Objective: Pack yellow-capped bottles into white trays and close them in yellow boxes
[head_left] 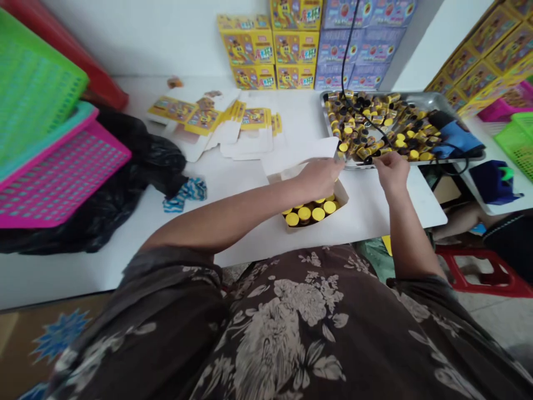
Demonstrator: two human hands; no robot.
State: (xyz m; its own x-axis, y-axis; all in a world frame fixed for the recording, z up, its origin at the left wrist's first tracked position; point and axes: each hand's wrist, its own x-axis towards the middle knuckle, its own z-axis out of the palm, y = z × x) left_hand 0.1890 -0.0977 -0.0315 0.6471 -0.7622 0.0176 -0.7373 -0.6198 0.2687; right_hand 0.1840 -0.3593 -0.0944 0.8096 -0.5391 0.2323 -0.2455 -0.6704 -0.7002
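Baskets in pink and green stand far on the left, next to a black plastic bag. A blue striped cloth lies near the bag on the white counter. Behind it, flat yellow-and-white cartons lie in a messy pile, not folded up yet. Yellow boxes stand in a stack by the wall, with purple boxes beside them.

In the middle is an open box, with little jars standing in it, yellow lids up. The front looks packed, but the arm hides the back, so I can't tell if it is full. I think the filling is well along, and the flap is not shut.

The left hand is over the box's far corner. Its fingers bend close together near a yellow-topped jar; I can't tell if they pinch anything. On the right, a metal tray holds lots of jumbled jars, so plenty seem left. The right hand is at its near edge, fingertips drawn in close. I can't see if they grip a jar.
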